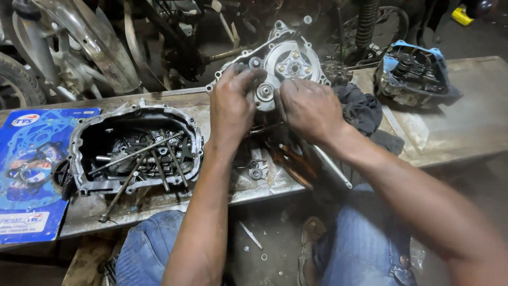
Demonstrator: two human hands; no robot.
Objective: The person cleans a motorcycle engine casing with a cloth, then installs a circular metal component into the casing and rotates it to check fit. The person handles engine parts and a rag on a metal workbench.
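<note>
A grey metal engine crankcase (288,58) with a round gear hub stands tilted on the workbench (465,127). My left hand (231,103) grips its left edge, fingers curled over the casing near a small shaft (264,92). My right hand (309,108) presses on its lower right side, fingers bent against the metal. Both hands are greasy. The lower part of the crankcase is hidden behind my hands.
An open engine cover (135,145) holding long bolts and loose parts lies at the left. A blue gasket packet (29,169) sits at the far left. A dark rag (360,108) and another casing with a blue gasket (415,71) lie at the right. Motorcycle wheels stand behind the bench.
</note>
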